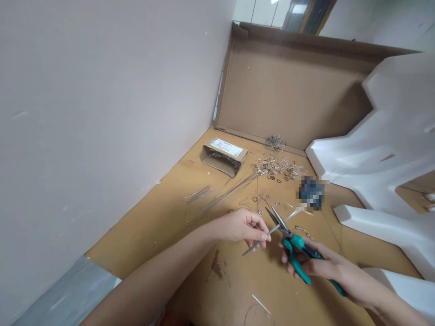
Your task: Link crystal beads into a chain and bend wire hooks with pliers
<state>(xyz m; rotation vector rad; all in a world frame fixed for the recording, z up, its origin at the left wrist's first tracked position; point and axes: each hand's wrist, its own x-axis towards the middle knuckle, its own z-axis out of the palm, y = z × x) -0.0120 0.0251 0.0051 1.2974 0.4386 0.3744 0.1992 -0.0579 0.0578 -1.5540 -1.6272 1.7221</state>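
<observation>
My left hand (245, 226) pinches a short piece of metal wire (254, 246) between thumb and fingers, low over the tan table. My right hand (317, 263) grips the teal handles of needle-nose pliers (284, 232). The pliers' jaws point up and left, slightly apart, right beside the upper end of the wire. Both hands hover near the table's middle front.
A small open cardboard box (223, 155) of metal parts lies at the back left. Long wires (220, 195), small rings (273, 177) and a pile of metal clips (276, 142) are scattered behind the hands. A cardboard panel (288, 90) stands at the back; white foam blocks (384, 149) crowd the right.
</observation>
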